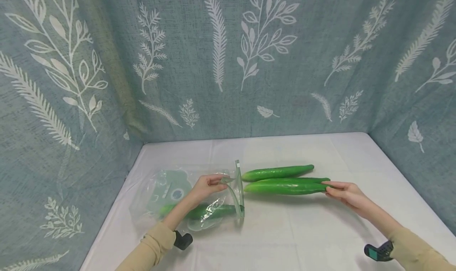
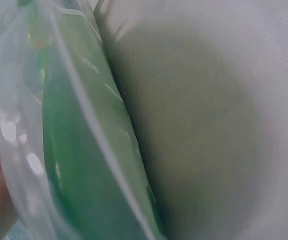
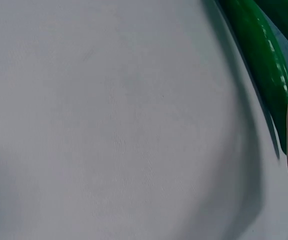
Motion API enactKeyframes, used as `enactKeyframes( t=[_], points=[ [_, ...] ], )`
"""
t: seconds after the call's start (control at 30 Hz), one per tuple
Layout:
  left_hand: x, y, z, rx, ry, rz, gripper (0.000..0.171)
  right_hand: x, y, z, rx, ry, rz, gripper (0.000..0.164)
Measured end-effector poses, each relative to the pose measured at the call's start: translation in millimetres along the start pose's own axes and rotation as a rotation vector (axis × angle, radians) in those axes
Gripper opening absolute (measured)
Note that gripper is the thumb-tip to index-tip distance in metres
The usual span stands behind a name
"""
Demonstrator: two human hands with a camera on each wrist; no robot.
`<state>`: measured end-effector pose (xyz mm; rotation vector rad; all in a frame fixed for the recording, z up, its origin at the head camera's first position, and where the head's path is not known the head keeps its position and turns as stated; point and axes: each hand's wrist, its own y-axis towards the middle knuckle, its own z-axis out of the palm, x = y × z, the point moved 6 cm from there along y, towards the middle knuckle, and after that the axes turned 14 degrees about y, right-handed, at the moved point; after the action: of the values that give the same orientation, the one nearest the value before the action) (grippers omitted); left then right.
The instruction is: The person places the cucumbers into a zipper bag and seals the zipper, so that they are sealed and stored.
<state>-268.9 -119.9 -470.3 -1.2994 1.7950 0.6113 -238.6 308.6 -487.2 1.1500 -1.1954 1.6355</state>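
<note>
Pinches the rim of the clear bag (image 1: 167, 198) between thumb and bent fingers of the left hand (image 1: 206, 186), with one bagged cucumber (image 1: 221, 211) lying on the near side of that hand. Grips the tapered end of the nearest loose cucumber (image 1: 281, 189) with the right hand (image 1: 350, 194), thumb and fingers nearly together. Points its other end toward the bag, beside two other loose cucumbers (image 1: 279, 172).
</note>
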Motion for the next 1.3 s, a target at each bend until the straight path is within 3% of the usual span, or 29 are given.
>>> enactKeyframes(
  t=[0.17, 0.5, 1.0, 1.3],
  points=[
    [-1.6, -0.5, -0.8, 0.004, 0.002, 0.007, 0.043, -2.9, 4.2, 8.4, -0.011, -0.002, 0.001, 0.041],
    [0.2, -1.9, -0.8, 0.019, -0.005, 0.012, 0.045, -8.1, 9.1, 24.9, -0.041, -0.073, -0.002, 0.052],
    [-4.1, -5.0, -1.9, 0.018, -0.008, 0.021, 0.044, -11.2, 18.1, 45.4, -0.007, -0.088, 0.003, 0.06],
    [-5.6, -5.5, -2.1, 0.025, -0.013, 0.029, 0.045, -12.3, 25.0, 60.2, 0.023, -0.089, 0.007, 0.056]
  ],
)
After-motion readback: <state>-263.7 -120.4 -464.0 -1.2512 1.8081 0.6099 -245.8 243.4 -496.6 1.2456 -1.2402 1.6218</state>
